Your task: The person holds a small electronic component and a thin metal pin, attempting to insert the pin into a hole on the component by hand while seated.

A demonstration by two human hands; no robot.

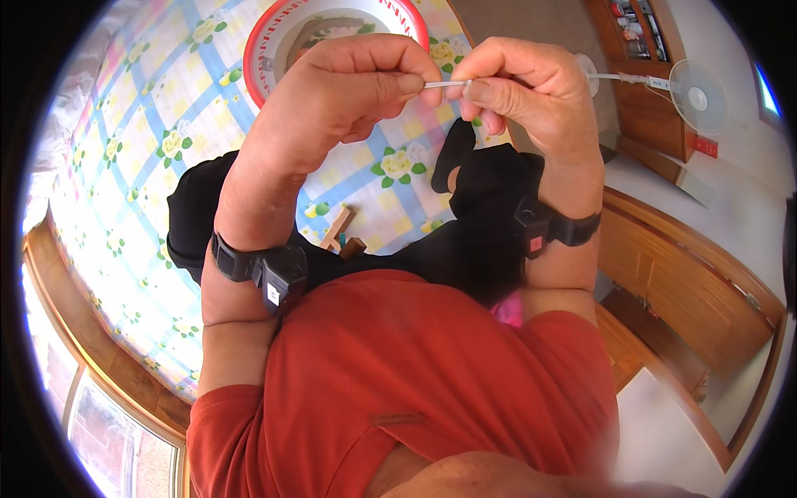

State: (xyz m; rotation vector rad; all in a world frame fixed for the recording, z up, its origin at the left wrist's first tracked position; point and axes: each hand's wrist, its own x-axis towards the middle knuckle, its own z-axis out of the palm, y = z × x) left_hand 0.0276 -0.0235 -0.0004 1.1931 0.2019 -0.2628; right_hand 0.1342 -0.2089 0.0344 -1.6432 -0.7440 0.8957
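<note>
A short, thin whitish strip [444, 84] stretches between my two hands, raised in front of me. I cannot make out exactly what kind of thing it is. Its left end is pinched between thumb and forefinger of my left hand [357, 83]. My right hand [535, 95] pinches the other end the same way, its other fingers curled beneath. Beyond and below my left hand stands a red-rimmed white basin [254, 62], partly hidden by that hand. Something greyish-green [336, 26] shows inside it, too unclear to name.
I sit on a surface covered with a flowered, checked cloth [170, 145], my legs in black trousers [486, 195]. Small wooden pieces [338, 226] lie close to my lap. On the right are a white fan [697, 98] and wooden furniture [689, 290]. A window [124, 436] is at lower left.
</note>
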